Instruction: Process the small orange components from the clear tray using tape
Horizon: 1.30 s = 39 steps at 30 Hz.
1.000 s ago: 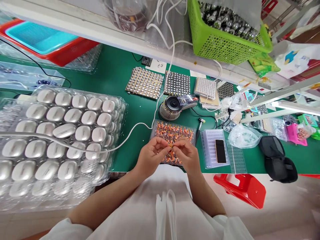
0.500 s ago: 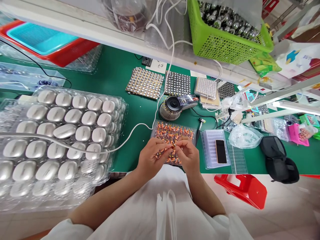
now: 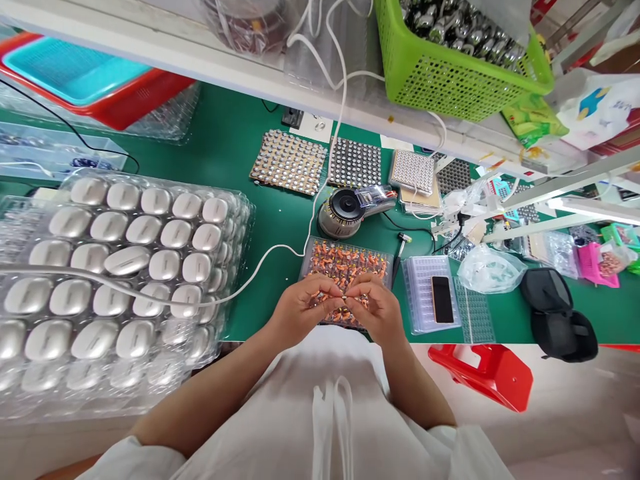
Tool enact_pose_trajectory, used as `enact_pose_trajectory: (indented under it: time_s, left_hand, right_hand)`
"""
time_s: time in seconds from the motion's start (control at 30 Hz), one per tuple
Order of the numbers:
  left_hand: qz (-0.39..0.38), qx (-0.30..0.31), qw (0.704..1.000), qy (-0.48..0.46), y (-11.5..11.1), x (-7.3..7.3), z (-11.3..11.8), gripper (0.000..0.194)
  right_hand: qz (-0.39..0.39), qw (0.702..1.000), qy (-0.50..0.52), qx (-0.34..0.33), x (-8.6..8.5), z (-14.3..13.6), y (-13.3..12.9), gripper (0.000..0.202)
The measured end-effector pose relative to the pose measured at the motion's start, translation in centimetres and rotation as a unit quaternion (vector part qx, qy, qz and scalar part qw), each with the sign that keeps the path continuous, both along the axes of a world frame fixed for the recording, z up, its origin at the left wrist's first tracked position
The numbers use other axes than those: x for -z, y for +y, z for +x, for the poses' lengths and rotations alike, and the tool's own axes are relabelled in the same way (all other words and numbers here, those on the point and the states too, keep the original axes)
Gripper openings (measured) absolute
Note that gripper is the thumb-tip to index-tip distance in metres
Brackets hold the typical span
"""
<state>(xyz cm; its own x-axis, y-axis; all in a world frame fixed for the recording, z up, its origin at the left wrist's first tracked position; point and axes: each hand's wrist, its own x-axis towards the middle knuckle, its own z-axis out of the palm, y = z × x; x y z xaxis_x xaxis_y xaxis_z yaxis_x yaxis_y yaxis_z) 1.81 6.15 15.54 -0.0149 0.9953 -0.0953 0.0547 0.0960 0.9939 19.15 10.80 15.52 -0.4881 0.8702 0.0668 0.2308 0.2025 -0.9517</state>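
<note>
Both hands meet over a clear tray [image 3: 306, 257] filled with small orange parts [image 3: 345, 257], at the front edge of the green table. My left hand [image 3: 303, 310] is pinched, thumb against fingers. Opposite it, my right hand [image 3: 377, 310] makes a similar pinch, the fingertips of the two almost touching. Whatever lies between the fingertips is too small to make out. Just behind the tray stands a round grey and black device [image 3: 341, 212].
Stacked trays of silvery cases [image 3: 113, 260] fill the left side, with a white cable [image 3: 267, 257] crossing them. A phone [image 3: 442, 300] rests on plastic trays [image 3: 417, 313] at the right. Overhead, a shelf [image 3: 200, 87] carries a green basket [image 3: 445, 83].
The fingertips have shifted slightly, and the right hand's fingers are pinched more evenly opposite the left's. The whole view has moved a little; the tray and device stay in place.
</note>
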Motion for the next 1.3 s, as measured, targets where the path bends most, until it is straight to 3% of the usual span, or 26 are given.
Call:
enact_pose_trajectory:
  time_s: [0.17,0.3,0.5,0.6,0.73,0.83,0.93,1.1,1.3]
  left_hand:
    - [0.005,0.058,0.998,0.022,0.1,-0.3,-0.4,0.011]
    - [-0.053,0.122,0.989,-0.069,0.1,0.3,-0.7,0.014]
    - [-0.231,0.257,0.908,-0.238,0.3,3.2,-0.7,0.018]
    - [-0.277,0.234,0.886,-0.289,0.2,4.9,0.2,0.023]
    - [-0.302,0.18,0.878,-0.325,0.5,6.8,2.0,0.029]
    - [-0.301,0.139,0.903,-0.272,1.3,8.6,3.4,0.03]
    - [-0.281,0.123,0.937,-0.166,2.5,10.8,4.8,0.033]
    - [-0.275,0.121,0.947,-0.112,4.7,13.2,6.5,0.032]
    - [-0.257,0.092,0.962,-0.013,7.5,14.8,7.9,0.028]
  right_hand:
    - [0.005,0.998,-0.02,-0.064,-0.4,0.6,0.2,0.003]
    - [-0.026,0.994,-0.02,-0.106,0.2,1.0,-0.2,0.006]
    - [-0.156,0.982,0.071,-0.082,3.5,1.4,-2.2,0.023]
    - [-0.196,0.974,0.096,-0.056,5.1,1.8,-3.0,0.029]
    - [-0.201,0.972,0.12,0.016,6.9,2.9,-3.1,0.017]
    - [-0.175,0.974,0.114,0.093,9.0,3.8,-2.7,0.009]
    - [-0.158,0.975,0.04,0.154,11.4,4.4,-2.0,0.015]
    - [-0.154,0.974,-0.1,0.135,13.7,6.1,0.1,0.024]
    - [-0.096,0.963,-0.233,0.095,15.2,10.0,5.2,0.022]
